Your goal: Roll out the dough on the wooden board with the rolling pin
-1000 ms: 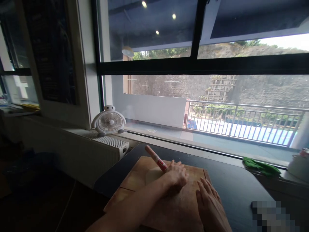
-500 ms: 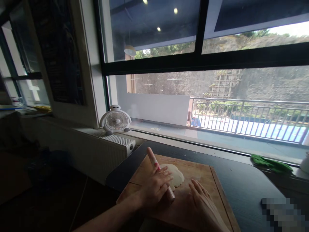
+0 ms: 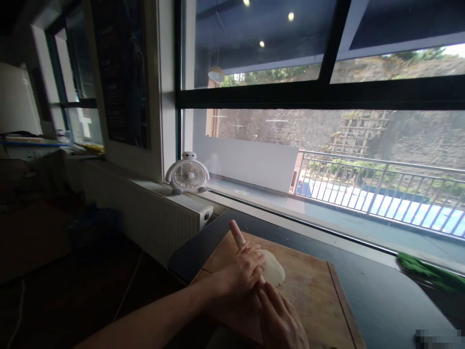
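A wooden rolling pin (image 3: 237,232) lies at a slant across a flattened piece of pale dough (image 3: 274,269), its far end sticking out past my fingers. My left hand (image 3: 246,267) is wrapped over the middle of the pin. On the pin's near end rests my right hand (image 3: 279,312), its fingers close to the left one and covering that end. The dough's right part shows beside the pin; the hands hide the rest. Beneath everything is a wooden board (image 3: 312,291).
The board sits on a dark table (image 3: 374,286) by a large window. A white fan (image 3: 189,174) stands at the sill above a radiator (image 3: 187,206). A green cloth (image 3: 428,271) lies at the right, and a pixelated patch covers the lower right corner.
My right hand has moved left from the board onto the near end of the rolling pin. My left hand stays on the pin. The view has turned slightly left.
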Demonstrator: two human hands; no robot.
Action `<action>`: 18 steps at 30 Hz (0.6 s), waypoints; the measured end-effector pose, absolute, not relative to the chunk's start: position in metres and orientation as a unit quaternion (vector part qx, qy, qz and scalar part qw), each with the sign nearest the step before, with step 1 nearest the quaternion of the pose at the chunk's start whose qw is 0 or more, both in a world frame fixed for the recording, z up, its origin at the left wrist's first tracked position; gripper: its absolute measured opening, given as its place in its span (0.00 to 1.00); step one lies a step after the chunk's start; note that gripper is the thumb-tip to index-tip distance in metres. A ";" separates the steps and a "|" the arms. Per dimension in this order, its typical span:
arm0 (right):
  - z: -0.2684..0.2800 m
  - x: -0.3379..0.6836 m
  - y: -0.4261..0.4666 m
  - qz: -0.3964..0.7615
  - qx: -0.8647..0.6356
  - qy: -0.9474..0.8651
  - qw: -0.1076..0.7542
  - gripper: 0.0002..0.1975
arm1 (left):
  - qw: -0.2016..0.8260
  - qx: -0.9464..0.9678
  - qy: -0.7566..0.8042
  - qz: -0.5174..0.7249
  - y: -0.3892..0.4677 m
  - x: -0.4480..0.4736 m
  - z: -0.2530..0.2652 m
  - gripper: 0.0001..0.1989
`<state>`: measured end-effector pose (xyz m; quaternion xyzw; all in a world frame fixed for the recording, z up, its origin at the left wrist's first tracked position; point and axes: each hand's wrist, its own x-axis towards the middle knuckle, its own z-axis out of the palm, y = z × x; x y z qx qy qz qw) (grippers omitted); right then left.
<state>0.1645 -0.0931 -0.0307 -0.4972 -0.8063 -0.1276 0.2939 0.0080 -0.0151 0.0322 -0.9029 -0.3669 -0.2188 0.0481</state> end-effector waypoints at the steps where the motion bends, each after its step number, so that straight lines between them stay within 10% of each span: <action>1: -0.030 0.156 -0.097 -0.125 -0.489 -0.808 0.303 0.24 | 0.041 -0.902 -0.367 -0.223 -0.022 -0.005 0.031 0.18; 18: -0.005 0.182 -0.090 -0.095 -0.520 -0.782 0.331 0.31 | 0.034 -0.870 -0.455 -0.188 0.076 0.047 0.034 0.13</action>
